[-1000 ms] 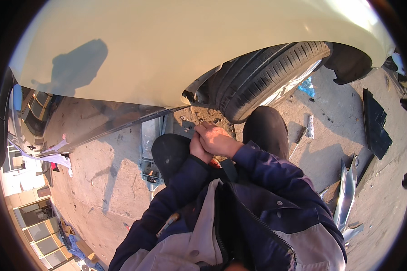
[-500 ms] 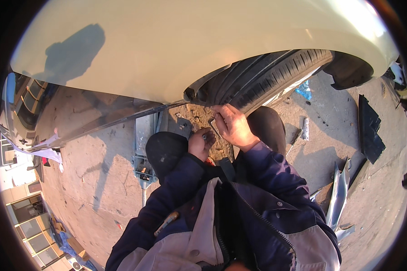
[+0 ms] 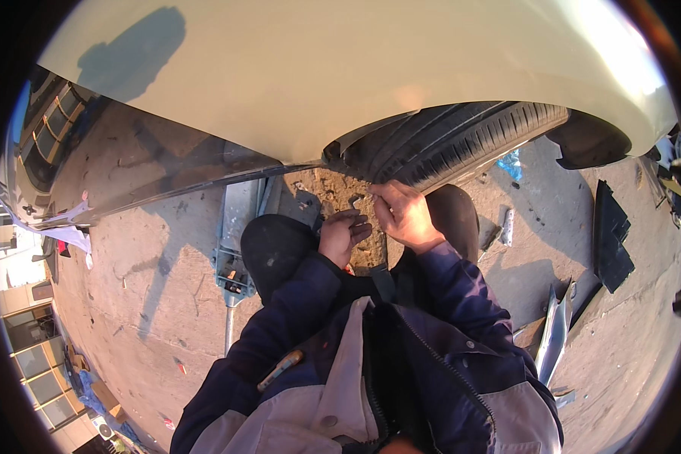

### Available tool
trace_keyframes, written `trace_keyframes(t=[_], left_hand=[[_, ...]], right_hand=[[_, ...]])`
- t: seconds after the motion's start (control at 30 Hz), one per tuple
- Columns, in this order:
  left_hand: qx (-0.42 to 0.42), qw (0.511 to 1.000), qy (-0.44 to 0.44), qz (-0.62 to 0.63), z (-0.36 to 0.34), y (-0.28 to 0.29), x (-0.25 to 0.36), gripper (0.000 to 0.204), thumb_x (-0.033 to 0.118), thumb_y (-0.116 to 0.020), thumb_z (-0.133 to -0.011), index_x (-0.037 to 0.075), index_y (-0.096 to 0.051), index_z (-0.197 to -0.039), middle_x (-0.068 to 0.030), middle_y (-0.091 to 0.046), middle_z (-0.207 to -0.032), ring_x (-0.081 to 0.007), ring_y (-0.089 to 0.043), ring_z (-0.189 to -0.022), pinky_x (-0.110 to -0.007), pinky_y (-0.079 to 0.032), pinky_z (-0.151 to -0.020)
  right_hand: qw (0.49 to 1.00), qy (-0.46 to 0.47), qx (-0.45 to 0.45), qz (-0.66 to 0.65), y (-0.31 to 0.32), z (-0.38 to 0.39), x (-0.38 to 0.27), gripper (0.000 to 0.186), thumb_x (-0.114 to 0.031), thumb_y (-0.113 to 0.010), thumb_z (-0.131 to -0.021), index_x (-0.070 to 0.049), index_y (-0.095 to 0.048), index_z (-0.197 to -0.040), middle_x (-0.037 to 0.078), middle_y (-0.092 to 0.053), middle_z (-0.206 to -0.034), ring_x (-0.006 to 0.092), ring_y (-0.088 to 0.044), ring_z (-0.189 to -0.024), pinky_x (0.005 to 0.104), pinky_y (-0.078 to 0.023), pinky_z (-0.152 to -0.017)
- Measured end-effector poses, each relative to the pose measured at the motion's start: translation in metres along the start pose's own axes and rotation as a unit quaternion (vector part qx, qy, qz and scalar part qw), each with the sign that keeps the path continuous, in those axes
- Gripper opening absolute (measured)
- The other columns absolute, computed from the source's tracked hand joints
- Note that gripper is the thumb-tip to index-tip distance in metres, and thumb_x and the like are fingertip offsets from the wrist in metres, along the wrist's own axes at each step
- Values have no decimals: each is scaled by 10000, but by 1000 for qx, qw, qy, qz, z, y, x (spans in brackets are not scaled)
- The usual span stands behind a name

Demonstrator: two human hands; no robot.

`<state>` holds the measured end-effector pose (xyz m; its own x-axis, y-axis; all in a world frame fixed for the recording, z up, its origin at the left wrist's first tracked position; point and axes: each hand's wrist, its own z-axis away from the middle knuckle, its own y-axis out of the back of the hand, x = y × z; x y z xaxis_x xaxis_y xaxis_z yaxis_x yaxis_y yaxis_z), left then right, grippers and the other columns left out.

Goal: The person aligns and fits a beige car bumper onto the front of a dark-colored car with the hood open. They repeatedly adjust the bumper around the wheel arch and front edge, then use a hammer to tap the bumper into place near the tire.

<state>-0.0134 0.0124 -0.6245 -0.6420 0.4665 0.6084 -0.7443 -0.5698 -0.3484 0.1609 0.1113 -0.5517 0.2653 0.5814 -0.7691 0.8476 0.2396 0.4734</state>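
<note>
I squat beside a cream car body (image 3: 340,83), close to its black tyre (image 3: 461,140). My right hand (image 3: 402,217) reaches to the lower edge of the tyre, its fingertips pinched on a small grey metal piece (image 3: 353,201). Just below and to the left, my left hand (image 3: 342,236) hovers half curled over the brown dirty ground, with nothing visible in it. Both dark blue sleeves come up from the lower edge. My knees in black trousers (image 3: 274,247) flank the hands.
A grey floor jack (image 3: 236,238) sits under the sill, its handle (image 3: 228,333) pointing toward me. A yellow-handled tool (image 3: 280,369) lies on my left sleeve. Bent metal trim (image 3: 556,333), a black panel (image 3: 609,238), a small metal cylinder (image 3: 507,227) and a blue scrap (image 3: 511,163) lie at right.
My hands were pressed together a second ago and have since parted. The right hand went up and right to the tyre's edge; the left stayed lower.
</note>
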Motion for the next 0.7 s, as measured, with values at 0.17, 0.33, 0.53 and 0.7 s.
trace_keyframes(t=[0.17, 0.33, 0.53, 0.7], left_hand=[[-16, 998, 10, -59, 5, -3, 4, 271, 216, -543, -1134, 18, -649, -1286, -112, -743, -1007, -205, -730, -804, -349, -604, -719], [-14, 995, 11, -100, 7, -7, 7, 250, 236, -594, -1114, 27, -680, -1218, -60, -696, -832, -164, -666, -663, -316, -537, -604], [-9, 993, 2, -117, 3, -8, 3, 177, 229, -614, -1108, 64, -670, -1136, -37, -699, -835, -152, -669, -667, -309, -542, -609], [0, 995, 0, -98, -4, -5, -2, 185, 205, -648, -1094, 38, -677, -1168, -64, -733, -858, -171, -708, -690, -323, -577, -625]], right_hand=[[999, 27, 14, 20, -2, 2, 2, 198, -9, -734, -867, -32, -763, -1062, 143, -722, -872, 365, -747, -805, 435, -614, -724], [999, 26, -1, 32, -2, 3, 6, 203, -38, -755, -865, -40, -760, -1068, 133, -727, -884, 352, -747, -796, 427, -614, -711], [998, 49, -23, 44, -1, 6, 11, 207, -74, -754, -856, -44, -765, -1060, 127, -734, -912, 352, -747, -819, 440, -618, -719], [997, 55, -39, 38, 1, 8, 15, 233, -105, -748, -866, -54, -759, -1093, 120, -695, -885, 353, -730, -852, 456, -608, -729]])
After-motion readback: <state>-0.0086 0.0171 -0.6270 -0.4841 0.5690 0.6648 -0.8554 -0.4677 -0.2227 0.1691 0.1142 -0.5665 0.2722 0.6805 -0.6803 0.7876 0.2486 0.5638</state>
